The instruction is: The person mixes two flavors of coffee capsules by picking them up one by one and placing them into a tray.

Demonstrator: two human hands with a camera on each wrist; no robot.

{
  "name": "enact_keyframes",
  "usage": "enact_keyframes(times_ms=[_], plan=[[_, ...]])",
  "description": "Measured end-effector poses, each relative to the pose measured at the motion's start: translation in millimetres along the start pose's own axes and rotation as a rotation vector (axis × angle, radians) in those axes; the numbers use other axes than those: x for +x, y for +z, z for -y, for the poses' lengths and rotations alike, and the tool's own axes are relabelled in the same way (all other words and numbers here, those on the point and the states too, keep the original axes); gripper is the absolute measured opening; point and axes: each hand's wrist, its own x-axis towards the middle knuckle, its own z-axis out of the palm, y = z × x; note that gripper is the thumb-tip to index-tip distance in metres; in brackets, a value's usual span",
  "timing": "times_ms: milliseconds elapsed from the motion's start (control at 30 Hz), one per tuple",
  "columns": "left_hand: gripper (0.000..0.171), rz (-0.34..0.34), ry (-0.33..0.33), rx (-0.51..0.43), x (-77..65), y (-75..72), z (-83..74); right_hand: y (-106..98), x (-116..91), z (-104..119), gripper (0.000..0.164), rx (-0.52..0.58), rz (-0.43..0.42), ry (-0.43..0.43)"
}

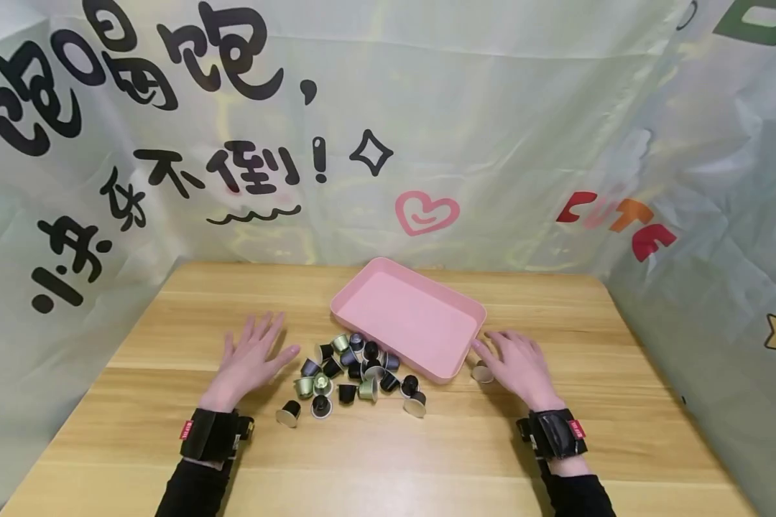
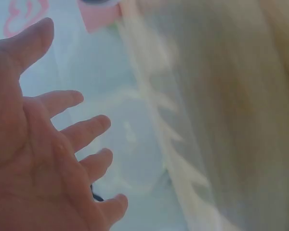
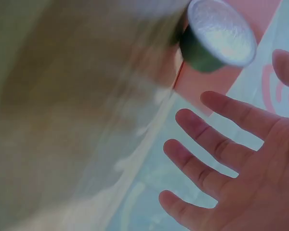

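Note:
Several coffee capsules (image 1: 368,390), in black, green and dark blue, lie in a loose pile in front of a pink tray (image 1: 404,309). My left hand (image 1: 251,362) hovers left of the pile with fingers spread, holding nothing. In the left wrist view its palm (image 2: 33,159) shows bare. My right hand (image 1: 517,365) is at the tray's right corner, fingers extended. Beside its thumb lies a single capsule (image 1: 482,372), partly covered by the hand. The right wrist view shows this green capsule (image 3: 216,36), its foil lid toward the camera, apart from the spread fingers (image 3: 197,168).
The wooden table (image 1: 388,459) reaches back to a printed cloth (image 1: 491,129) that hangs behind it and along both sides. The tray stands at an angle near the back edge, the nearest capsules close against its front wall.

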Motion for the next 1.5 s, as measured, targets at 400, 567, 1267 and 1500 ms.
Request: enact_keyframes(times_ms=[400,567,1267,1500], plan=[[0.073,0.021,0.161,-0.057,12.8,1.0,-27.6,-1,15,16,0.048,-0.065,0.012,-0.044],[0.07,0.04,0.215,-0.062,11.2,2.9,-27.6,-3,30,21,0.029,-0.05,0.037,-0.076],[0.067,0.033,0.266,-0.173,2.3,15.6,-17.6,-3,73,21,0.053,-0.001,0.268,-0.04],[0.068,0.062,0.261,-0.215,-1.1,15.8,-13.3,-7,63,17,0.062,0.088,0.271,0.007]])
